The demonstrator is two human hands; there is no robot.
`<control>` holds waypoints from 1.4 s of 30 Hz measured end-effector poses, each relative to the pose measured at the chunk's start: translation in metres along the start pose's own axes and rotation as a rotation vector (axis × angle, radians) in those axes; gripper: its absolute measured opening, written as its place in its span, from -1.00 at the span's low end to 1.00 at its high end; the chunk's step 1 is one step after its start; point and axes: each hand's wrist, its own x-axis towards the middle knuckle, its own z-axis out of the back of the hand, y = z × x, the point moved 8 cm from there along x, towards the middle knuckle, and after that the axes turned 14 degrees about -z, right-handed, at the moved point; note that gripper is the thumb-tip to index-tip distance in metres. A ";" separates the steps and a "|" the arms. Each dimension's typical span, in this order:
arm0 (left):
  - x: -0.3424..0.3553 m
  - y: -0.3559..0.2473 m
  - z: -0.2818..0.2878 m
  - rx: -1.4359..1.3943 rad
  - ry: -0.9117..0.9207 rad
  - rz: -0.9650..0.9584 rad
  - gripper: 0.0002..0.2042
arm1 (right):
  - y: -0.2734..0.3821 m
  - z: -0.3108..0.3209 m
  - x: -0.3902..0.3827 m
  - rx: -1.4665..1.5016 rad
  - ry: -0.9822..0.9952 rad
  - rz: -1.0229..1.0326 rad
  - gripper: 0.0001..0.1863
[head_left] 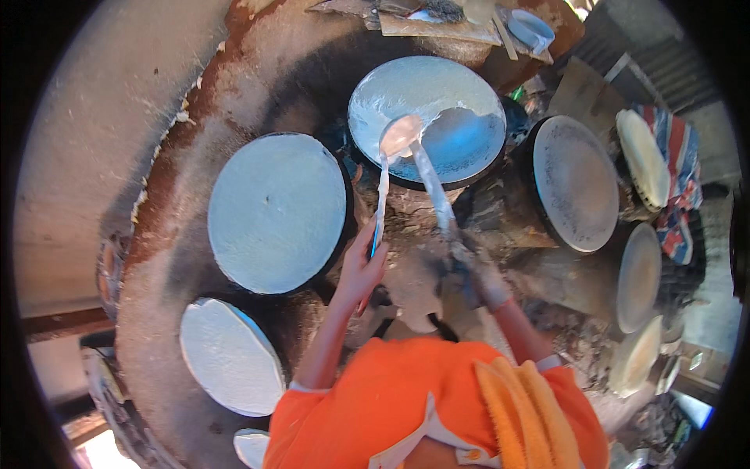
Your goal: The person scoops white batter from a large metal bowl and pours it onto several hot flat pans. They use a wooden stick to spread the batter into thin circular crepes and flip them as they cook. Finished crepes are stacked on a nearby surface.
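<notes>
Orange sleeves (391, 399) lie nearest. Right hand (484, 283) grips a ladle (400, 134) spreading white batter on the far round griddle (461, 141); left hand (361, 270) clasps a thin spatula (381, 195) beside it.

I see a long ladle (422, 168) in my right hand (486, 285), its round bowl resting on a white-coated round griddle (437, 94). My left hand (361, 270) holds a thin batter-coated spatula (381, 195), its tip touching the same griddle's near edge.
</notes>
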 end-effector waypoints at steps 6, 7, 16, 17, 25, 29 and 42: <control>-0.023 -0.051 0.059 -0.261 -0.258 -0.067 -0.58 | -0.033 -0.103 0.150 -0.221 -0.254 -0.077 -0.64; -0.041 -0.070 0.070 -0.232 -0.300 -0.041 -0.58 | -0.033 -0.116 0.143 -0.121 -0.240 -0.126 -0.66; -0.204 -0.099 0.075 -0.221 -0.593 -0.027 -0.45 | -0.021 -0.138 0.163 -0.247 -0.388 0.163 -0.61; -0.217 -0.098 0.075 -0.255 -0.602 -0.028 -0.43 | -0.022 -0.142 0.142 -0.094 -0.332 0.047 -0.63; -0.250 -0.108 0.106 -0.256 -0.615 -0.054 -0.46 | -0.049 -0.186 0.076 0.333 0.011 0.003 -0.70; -0.226 -0.095 0.119 -0.250 -0.497 -0.074 -0.44 | -0.049 -0.124 0.163 -0.163 -0.316 0.258 -0.73; -0.220 -0.083 0.126 -0.412 -0.517 0.007 -0.43 | -0.098 -0.046 0.211 -0.420 -0.397 0.620 -0.78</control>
